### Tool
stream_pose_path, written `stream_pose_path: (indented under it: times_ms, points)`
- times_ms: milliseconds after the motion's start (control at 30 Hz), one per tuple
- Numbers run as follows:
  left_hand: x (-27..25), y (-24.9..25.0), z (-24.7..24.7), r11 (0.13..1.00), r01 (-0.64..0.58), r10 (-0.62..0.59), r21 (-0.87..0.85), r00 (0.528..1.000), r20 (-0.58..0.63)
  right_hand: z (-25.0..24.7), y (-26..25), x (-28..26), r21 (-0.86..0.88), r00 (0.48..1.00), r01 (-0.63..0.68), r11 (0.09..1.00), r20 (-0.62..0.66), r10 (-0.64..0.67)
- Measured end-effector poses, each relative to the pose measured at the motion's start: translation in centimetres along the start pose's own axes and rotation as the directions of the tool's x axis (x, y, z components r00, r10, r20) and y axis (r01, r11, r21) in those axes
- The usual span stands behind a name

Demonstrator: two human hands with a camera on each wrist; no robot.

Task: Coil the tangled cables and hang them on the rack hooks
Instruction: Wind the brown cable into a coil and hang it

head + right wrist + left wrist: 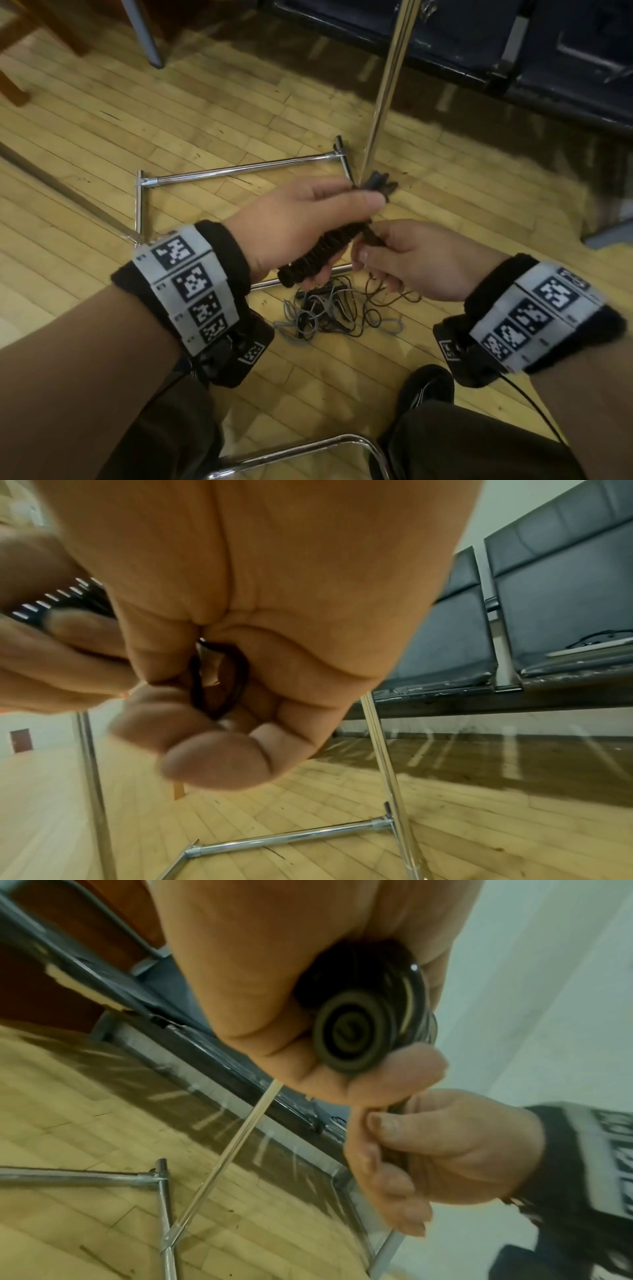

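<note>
The left hand [301, 222] grips a tightly wound black cable bundle [318, 255], its long axis slanting up and away toward the chrome rack upright [387, 85]. The right hand [411, 260], just beside, pinches the bundle's loose end. Grey and black tangled cables [339, 315] lie on the wooden floor [102, 137] below, by the rack base.

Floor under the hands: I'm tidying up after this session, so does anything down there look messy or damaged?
Yes. A tangle of grey and dark cables lies in a loose heap on the wooden floor by the chrome rack base, not coiled. The dark bench seats also show chipped, peeling front edges.
</note>
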State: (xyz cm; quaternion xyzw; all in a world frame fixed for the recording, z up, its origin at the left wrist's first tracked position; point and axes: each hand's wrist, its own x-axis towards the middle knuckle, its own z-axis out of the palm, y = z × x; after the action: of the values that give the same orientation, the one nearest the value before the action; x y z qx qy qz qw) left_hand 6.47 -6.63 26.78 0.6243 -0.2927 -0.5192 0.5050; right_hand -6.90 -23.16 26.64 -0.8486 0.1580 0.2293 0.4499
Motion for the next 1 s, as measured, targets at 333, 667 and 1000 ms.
stream_pose_path:
  times_ms: [333,667,1000]
  points:
    - [-0.3,-1.4,2.6,0.680,0.115,-0.295,0.725,0.947,0.126,0.1,-1.5,1.6,-0.474,0.996,-0.008,0.881,-0.085,-0.037]
    - [0.1,-2.0,2.0,0.610,0.222,-0.222,0.761,0.969,-0.105,-0.4,-2.9,-0.8,-0.288,0.974,0.098,0.953,-0.169,-0.151]
    - [0.5,-2.2,1.4,0.880,0.240,-0.124,0.410,0.949,-0.290,-0.3,-2.8,-1.3,-0.163,0.864,0.239,0.957,-0.415,-0.286]
